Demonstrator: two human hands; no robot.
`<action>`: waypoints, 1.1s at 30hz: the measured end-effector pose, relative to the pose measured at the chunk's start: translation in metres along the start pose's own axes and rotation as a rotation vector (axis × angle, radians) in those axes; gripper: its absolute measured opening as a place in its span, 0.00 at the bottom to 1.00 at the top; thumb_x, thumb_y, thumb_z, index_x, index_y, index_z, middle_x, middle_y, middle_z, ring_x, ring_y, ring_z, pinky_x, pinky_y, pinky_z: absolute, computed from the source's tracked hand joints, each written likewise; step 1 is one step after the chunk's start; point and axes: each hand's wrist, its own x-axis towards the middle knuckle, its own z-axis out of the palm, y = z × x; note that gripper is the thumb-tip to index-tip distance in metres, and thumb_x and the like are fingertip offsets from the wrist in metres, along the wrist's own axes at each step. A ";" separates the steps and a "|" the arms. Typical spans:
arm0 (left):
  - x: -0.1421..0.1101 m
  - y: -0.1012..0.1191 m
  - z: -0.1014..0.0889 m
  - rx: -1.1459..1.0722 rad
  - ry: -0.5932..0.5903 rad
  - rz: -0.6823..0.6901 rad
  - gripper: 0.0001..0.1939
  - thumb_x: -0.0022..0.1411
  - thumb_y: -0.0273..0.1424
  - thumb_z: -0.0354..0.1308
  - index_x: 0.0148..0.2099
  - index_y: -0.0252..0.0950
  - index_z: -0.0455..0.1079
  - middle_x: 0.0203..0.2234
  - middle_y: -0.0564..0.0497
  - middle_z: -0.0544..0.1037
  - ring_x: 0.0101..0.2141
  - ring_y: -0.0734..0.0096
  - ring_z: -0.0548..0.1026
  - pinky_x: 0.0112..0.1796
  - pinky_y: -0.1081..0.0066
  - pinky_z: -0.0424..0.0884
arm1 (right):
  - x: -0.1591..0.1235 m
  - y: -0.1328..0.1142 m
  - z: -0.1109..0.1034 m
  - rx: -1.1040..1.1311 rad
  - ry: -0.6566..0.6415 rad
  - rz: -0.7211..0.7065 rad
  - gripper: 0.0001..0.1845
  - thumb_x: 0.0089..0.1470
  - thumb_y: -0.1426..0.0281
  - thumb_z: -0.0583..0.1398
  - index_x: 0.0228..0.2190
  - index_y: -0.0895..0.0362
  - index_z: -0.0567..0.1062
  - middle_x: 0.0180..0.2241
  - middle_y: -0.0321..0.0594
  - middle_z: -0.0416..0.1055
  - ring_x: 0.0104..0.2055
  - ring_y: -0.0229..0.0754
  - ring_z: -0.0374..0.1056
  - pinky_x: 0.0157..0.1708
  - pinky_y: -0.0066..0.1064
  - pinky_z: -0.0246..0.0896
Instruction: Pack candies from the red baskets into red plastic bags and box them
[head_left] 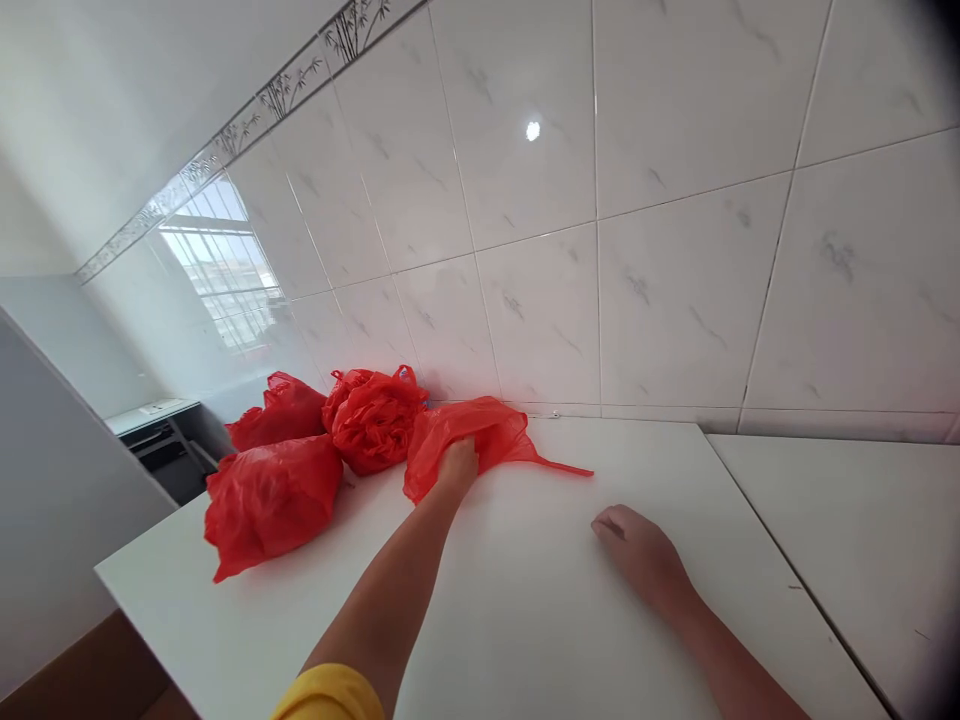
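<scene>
My left hand (459, 464) reaches forward and is closed on a thin red plastic bag (491, 425) near the tiled wall. Part of the bag drapes around the fingers and hides them, and one strip of it trails off to the right over the white tabletop (525, 580). My right hand (637, 550) is held low at the table's right side, fingers curled in, apart from the bag. Nothing shows in it. Left of the bag in my left hand is a crumpled heap of red plastic bags (379, 415).
Two more bulging red bags stand on the left: one at the front (274, 500), one behind it (281, 410). The table's left edge drops off beyond them. A seam (787, 565) parts this tabletop from another on the right. A tiled wall (540, 320) bounds the back.
</scene>
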 end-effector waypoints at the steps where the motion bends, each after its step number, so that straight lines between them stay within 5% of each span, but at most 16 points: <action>1: -0.004 0.003 -0.001 0.047 -0.002 0.011 0.06 0.55 0.29 0.53 0.33 0.34 0.69 0.28 0.47 0.73 0.34 0.63 0.73 0.36 0.67 0.65 | 0.001 0.001 0.000 -0.004 0.004 -0.004 0.11 0.52 0.62 0.50 0.23 0.51 0.68 0.28 0.34 0.70 0.29 0.42 0.65 0.26 0.32 0.57; 5: -0.035 0.017 -0.002 0.158 -0.004 0.064 0.12 0.52 0.23 0.54 0.40 0.39 0.69 0.35 0.48 0.74 0.38 0.63 0.71 0.41 0.64 0.65 | -0.001 -0.003 0.003 0.017 0.064 -0.081 0.12 0.52 0.59 0.52 0.25 0.51 0.69 0.30 0.36 0.71 0.31 0.43 0.66 0.28 0.33 0.59; 8: -0.073 0.030 0.004 0.228 -0.093 0.206 0.13 0.52 0.21 0.53 0.39 0.40 0.68 0.33 0.50 0.74 0.37 0.65 0.71 0.41 0.66 0.66 | -0.009 -0.015 0.009 0.144 0.157 -0.181 0.14 0.52 0.56 0.55 0.37 0.50 0.72 0.38 0.38 0.72 0.36 0.44 0.68 0.35 0.34 0.61; 12: -0.119 0.043 0.017 0.271 -0.191 0.407 0.11 0.52 0.19 0.51 0.36 0.39 0.65 0.33 0.50 0.73 0.37 0.67 0.71 0.38 0.68 0.67 | -0.021 -0.037 0.022 0.504 0.006 -0.153 0.25 0.54 0.58 0.54 0.53 0.50 0.62 0.37 0.38 0.73 0.36 0.42 0.70 0.37 0.35 0.63; 15: -0.134 0.044 0.020 0.278 -0.207 0.427 0.11 0.51 0.18 0.49 0.35 0.39 0.64 0.31 0.51 0.73 0.34 0.69 0.70 0.35 0.70 0.66 | -0.018 -0.038 0.027 0.767 -0.139 -0.042 0.22 0.49 0.65 0.57 0.48 0.54 0.65 0.33 0.37 0.73 0.34 0.41 0.70 0.34 0.33 0.65; 18: -0.132 0.039 0.009 0.312 -0.142 0.344 0.11 0.51 0.18 0.48 0.33 0.39 0.64 0.29 0.52 0.72 0.31 0.72 0.69 0.33 0.72 0.66 | -0.007 -0.022 0.020 0.854 -0.013 0.058 0.12 0.41 0.70 0.56 0.33 0.56 0.69 0.29 0.36 0.71 0.29 0.39 0.69 0.29 0.30 0.63; 24: -0.126 0.022 -0.028 0.414 -0.007 0.205 0.06 0.56 0.24 0.47 0.30 0.39 0.61 0.27 0.53 0.70 0.28 0.72 0.68 0.32 0.72 0.64 | 0.004 0.001 -0.005 0.571 0.318 0.107 0.16 0.40 0.69 0.56 0.36 0.55 0.69 0.29 0.35 0.70 0.30 0.39 0.66 0.29 0.31 0.62; 29: -0.131 0.018 -0.045 0.474 0.082 0.139 0.11 0.57 0.25 0.48 0.42 0.40 0.65 0.33 0.51 0.73 0.31 0.69 0.70 0.33 0.70 0.65 | 0.000 -0.003 -0.010 0.344 0.381 0.030 0.18 0.47 0.63 0.56 0.41 0.54 0.70 0.33 0.38 0.70 0.34 0.41 0.67 0.33 0.34 0.62; 33: -0.137 0.025 -0.052 0.481 0.092 0.205 0.09 0.58 0.24 0.46 0.35 0.39 0.66 0.32 0.50 0.71 0.31 0.70 0.69 0.32 0.72 0.64 | 0.002 0.001 -0.010 0.236 0.369 -0.012 0.17 0.49 0.61 0.56 0.40 0.55 0.72 0.43 0.42 0.69 0.44 0.45 0.66 0.41 0.37 0.63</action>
